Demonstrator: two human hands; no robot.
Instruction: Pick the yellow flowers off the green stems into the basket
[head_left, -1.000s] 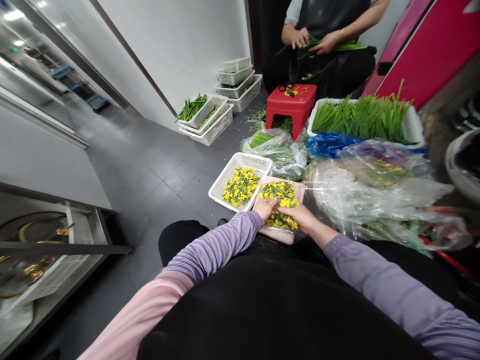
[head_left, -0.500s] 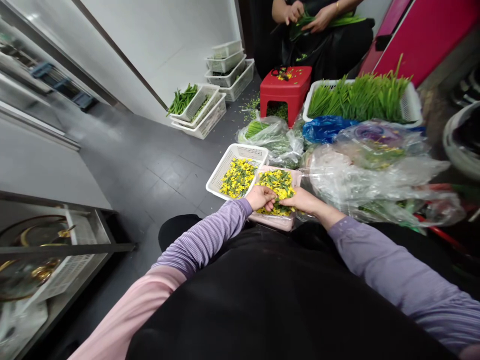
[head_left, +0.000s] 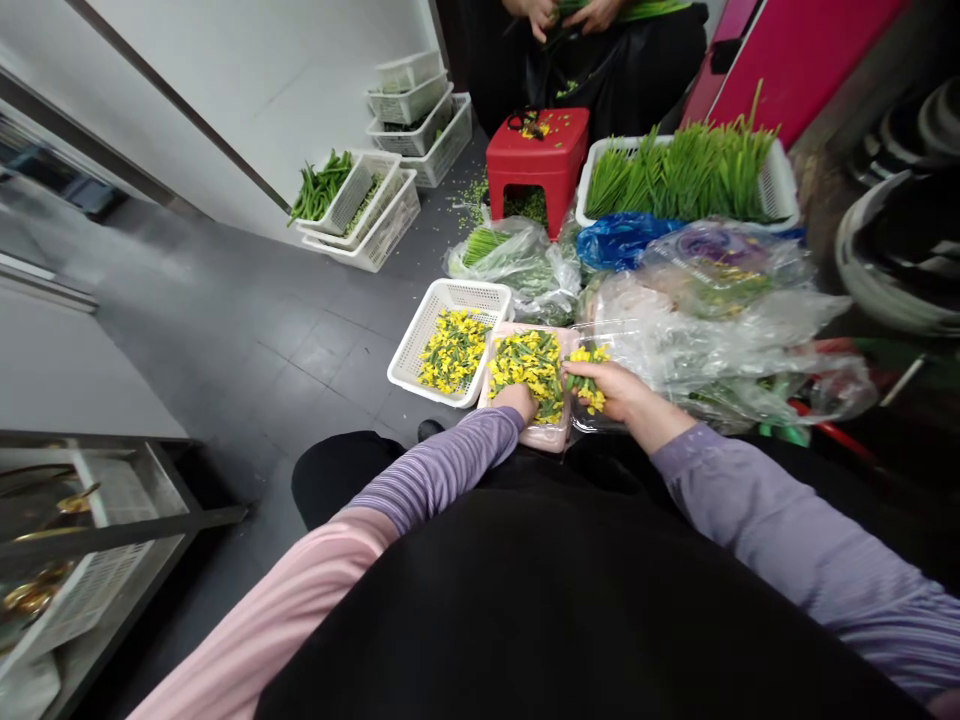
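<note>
A pink tray [head_left: 553, 438] in front of me is heaped with yellow flowers on green stems [head_left: 529, 360]. My left hand [head_left: 519, 400] reaches into the near side of this heap; its fingers are turned down and mostly hidden. At the tray's right edge, my right hand [head_left: 616, 388] is closed on a small bunch of yellow flowers [head_left: 590, 375], held over a clear plastic container [head_left: 600, 428]. A white perforated basket [head_left: 405, 366] with more of these flowers stands against the tray's left side.
Clear plastic bags of greens [head_left: 675, 340] lie to the right. Beyond are a red stool [head_left: 536, 150] with scissors on it and a white basket of long green stems [head_left: 784, 195]. Stacked baskets [head_left: 382, 235] line the wall. A co-worker's hands [head_left: 570, 15] handle green stems.
My right hand has moved right, off the heap, carrying a bunch of flowers. My left hand has parted from it and dipped into the heap. The view has shifted slightly.
</note>
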